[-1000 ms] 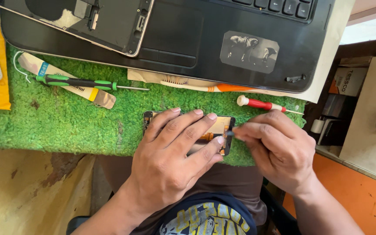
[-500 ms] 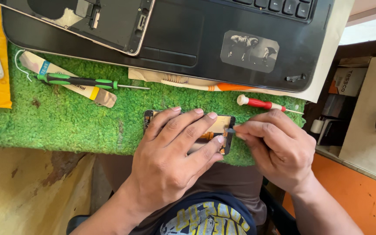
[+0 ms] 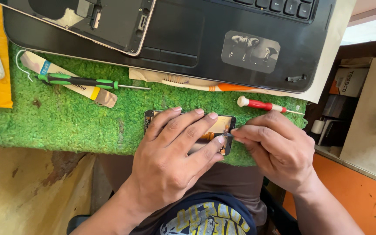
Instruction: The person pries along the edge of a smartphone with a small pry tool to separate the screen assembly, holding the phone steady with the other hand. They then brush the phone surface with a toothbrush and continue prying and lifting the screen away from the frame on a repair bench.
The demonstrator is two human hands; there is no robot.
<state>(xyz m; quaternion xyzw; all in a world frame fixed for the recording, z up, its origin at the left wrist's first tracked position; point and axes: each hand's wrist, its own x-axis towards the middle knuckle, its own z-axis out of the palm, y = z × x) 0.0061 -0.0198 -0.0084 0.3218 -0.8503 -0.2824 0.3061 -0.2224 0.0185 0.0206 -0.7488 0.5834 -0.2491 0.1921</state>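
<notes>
Head view: the left hand (image 3: 170, 152) lies flat, fingers spread, pressing the phone frame (image 3: 223, 130) onto the green mat (image 3: 66, 122). The right hand (image 3: 275, 148) pinches at the frame's right end, fingertips closed together. A red screwdriver (image 3: 260, 104) lies just behind it.

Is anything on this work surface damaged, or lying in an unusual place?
Yes. The left hand presses an opened phone with its inner parts exposed. A second phone shell without its back lies on the laptop. A toothbrush is tucked under the laptop's edge.
</notes>
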